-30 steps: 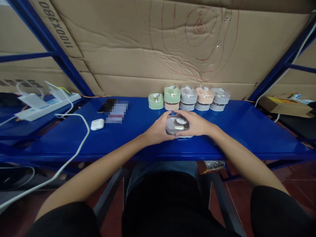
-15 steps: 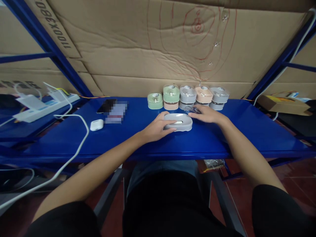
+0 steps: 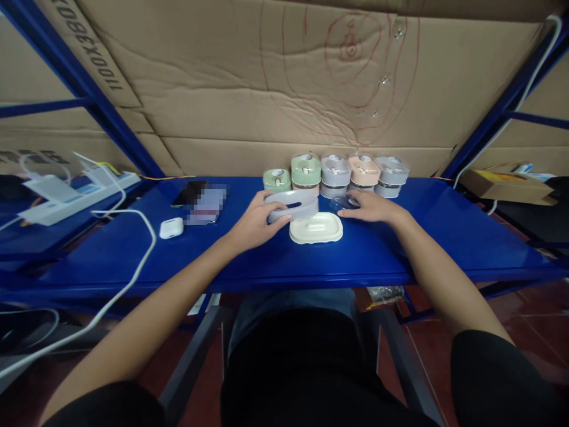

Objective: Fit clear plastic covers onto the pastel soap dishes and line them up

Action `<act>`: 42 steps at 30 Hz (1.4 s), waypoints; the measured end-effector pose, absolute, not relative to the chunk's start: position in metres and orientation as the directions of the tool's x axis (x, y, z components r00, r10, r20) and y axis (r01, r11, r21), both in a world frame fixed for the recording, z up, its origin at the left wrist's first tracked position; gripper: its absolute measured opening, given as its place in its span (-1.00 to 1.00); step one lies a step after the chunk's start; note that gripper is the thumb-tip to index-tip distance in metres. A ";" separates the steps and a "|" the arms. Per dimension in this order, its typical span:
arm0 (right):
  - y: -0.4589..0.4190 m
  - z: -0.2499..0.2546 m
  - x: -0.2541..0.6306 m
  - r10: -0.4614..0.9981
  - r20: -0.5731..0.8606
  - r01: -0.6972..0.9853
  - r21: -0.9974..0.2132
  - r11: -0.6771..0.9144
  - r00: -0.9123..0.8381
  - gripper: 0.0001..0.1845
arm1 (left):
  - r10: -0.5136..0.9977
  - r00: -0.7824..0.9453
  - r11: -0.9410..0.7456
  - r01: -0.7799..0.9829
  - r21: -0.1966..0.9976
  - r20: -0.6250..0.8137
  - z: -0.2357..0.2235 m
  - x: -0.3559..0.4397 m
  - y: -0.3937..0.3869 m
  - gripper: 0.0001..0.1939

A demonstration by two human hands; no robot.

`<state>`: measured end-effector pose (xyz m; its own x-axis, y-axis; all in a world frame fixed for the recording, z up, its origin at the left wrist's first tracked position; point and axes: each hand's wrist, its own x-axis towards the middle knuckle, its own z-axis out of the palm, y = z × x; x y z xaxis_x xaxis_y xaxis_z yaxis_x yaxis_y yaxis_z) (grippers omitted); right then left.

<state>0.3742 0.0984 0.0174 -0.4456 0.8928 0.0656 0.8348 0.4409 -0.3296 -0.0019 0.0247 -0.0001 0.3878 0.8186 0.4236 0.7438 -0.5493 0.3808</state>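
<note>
My left hand (image 3: 255,224) is closed on the left end of a grey oval box shell (image 3: 304,207) with a slot in its floor, lifted and tilted. Just in front of the shell, a cream oval base (image 3: 316,230) with a raised middle ridge lies on the blue table. On the right, my right hand (image 3: 373,206) has its fingers around the edge of a clear plastic lid (image 3: 341,203), low over the table or resting on it. Behind both hands stand a green lidded box (image 3: 276,179) and stacked boxes in green (image 3: 306,170), grey (image 3: 335,171) and peach (image 3: 364,171).
A white earbud case (image 3: 171,228) and a phone (image 3: 207,204) lie at the left of the table (image 3: 231,261). A white cable (image 3: 149,243) runs down past the left side, near a power strip (image 3: 75,201). Cardboard (image 3: 213,89) walls off the back.
My left hand has lifted the grey shell up and left, uncovering the cream base on the table. My right hand stays near the clear lid.
</note>
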 end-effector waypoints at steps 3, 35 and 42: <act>0.100 0.014 0.375 0.888 0.068 0.834 -0.315 0.452 -0.455 -0.05 | 0.864 0.335 -0.471 0.802 0.367 0.377 -0.009 -0.027 0.024 -0.51; 0.061 0.034 0.342 0.820 0.341 0.708 -0.417 0.570 -0.460 -0.06 | 0.813 0.457 -0.579 0.584 0.569 0.360 -0.002 0.033 0.006 -0.54; 0.048 0.037 0.330 0.668 0.437 0.533 -0.403 0.744 -0.602 -0.07 | 0.827 0.435 -0.560 0.584 0.587 0.357 -0.006 0.035 0.002 -0.33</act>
